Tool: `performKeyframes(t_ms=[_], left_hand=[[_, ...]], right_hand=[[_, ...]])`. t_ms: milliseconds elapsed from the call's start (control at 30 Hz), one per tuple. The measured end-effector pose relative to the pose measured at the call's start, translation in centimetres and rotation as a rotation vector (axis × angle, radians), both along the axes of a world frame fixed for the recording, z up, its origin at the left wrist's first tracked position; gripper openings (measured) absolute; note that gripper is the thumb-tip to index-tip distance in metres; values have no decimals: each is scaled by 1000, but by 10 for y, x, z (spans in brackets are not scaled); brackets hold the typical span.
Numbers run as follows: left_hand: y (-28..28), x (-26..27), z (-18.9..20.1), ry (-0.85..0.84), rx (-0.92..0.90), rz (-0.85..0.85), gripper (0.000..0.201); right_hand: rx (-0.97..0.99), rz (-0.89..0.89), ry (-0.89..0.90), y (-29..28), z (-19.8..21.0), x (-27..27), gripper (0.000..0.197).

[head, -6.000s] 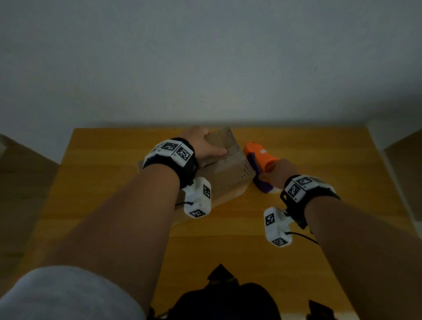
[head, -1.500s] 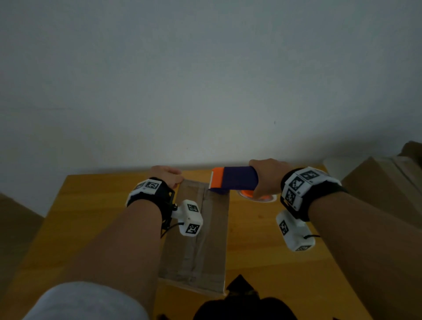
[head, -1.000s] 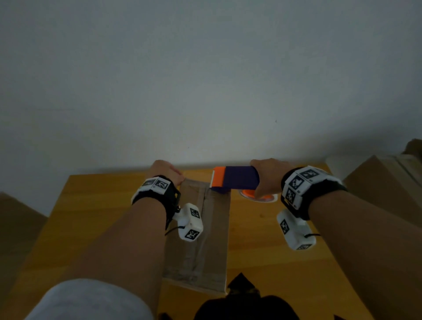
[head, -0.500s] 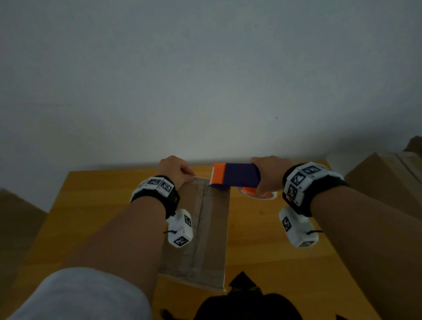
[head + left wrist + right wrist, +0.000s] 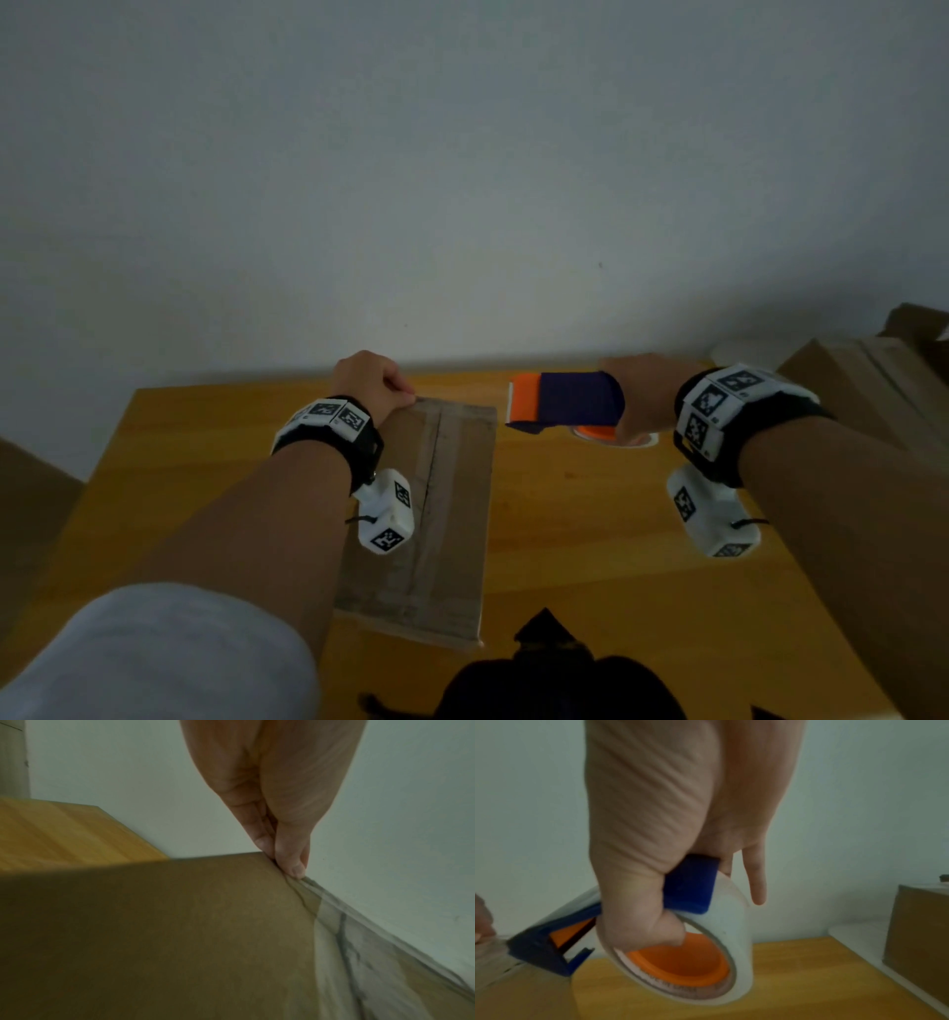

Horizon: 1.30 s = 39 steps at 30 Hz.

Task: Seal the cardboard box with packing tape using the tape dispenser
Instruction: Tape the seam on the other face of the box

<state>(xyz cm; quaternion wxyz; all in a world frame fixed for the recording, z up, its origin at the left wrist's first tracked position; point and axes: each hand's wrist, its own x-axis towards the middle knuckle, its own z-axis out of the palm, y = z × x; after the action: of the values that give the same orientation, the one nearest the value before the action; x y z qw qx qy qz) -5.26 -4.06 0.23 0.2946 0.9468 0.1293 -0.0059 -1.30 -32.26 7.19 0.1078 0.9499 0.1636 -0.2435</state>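
Dispenser [image 5: 565, 406] has drifted right of box [image 5: 452, 514]; left fingers [image 5: 293, 860] pinch tape [image 5: 359, 943], right grip dispenser.

Cardboard box [image 5: 452, 514] lies lengthwise on the bench [image 5: 590, 539]; left hand [image 5: 372, 383] at its far end, tape dispenser [image 5: 562, 406] in the right hand [image 5: 644, 395] just right of that end, above the bench.

left forearm [image 5: 246, 519] hides cardboard box [image 5: 452, 514] left side, tape [image 5: 359, 943] blurred

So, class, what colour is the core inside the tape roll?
Orange: the core shows best in the right wrist view.
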Motion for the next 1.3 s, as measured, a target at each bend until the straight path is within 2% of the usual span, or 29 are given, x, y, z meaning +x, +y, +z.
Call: performKeyframes(t_ms=[167, 333, 433, 567, 667, 700, 767, 867, 933, 1067, 1167, 1300], left_hand=[[-2, -2, 0, -9, 10, 18, 11], [-2, -3, 1, -5, 17, 15, 11], [-2, -4, 0, -5, 22, 17, 11], [-1, -5, 1, 10, 8, 20, 10], [3, -7, 0, 20, -18, 29, 9], [5, -8, 0, 16, -23, 37, 9], [11, -9, -1, 6, -28, 52, 10], [15, -9, 1, 28, -29, 44, 11], [14, -7, 2, 35, -24, 23, 10], [12, -4, 1, 48, -12, 11, 10], [14, -2, 1, 42, -5, -3, 14], [14, -1, -2, 44, -18, -19, 14]], right_hand=[[-61, 17, -8, 3, -3, -8, 40], [-170, 8, -29, 16, -9, -6, 24], [-285, -9, -46, 28, -17, -4, 24], [-110, -27, 8, 26, -19, 3, 32], [-99, -53, 10, 15, -28, 1, 27], [-116, -44, 44, 12, -33, -2, 22], [-204, -53, 103, 10, -40, -7, 24], [-149, -140, 89, 14, -40, -5, 49], [-67, -162, 66, 20, -40, 1, 54], [41, -193, -36, 31, -54, 10, 49], [54, -221, -37, 37, -70, 8, 30], [63, -259, 5, 40, -89, 2, 47]])
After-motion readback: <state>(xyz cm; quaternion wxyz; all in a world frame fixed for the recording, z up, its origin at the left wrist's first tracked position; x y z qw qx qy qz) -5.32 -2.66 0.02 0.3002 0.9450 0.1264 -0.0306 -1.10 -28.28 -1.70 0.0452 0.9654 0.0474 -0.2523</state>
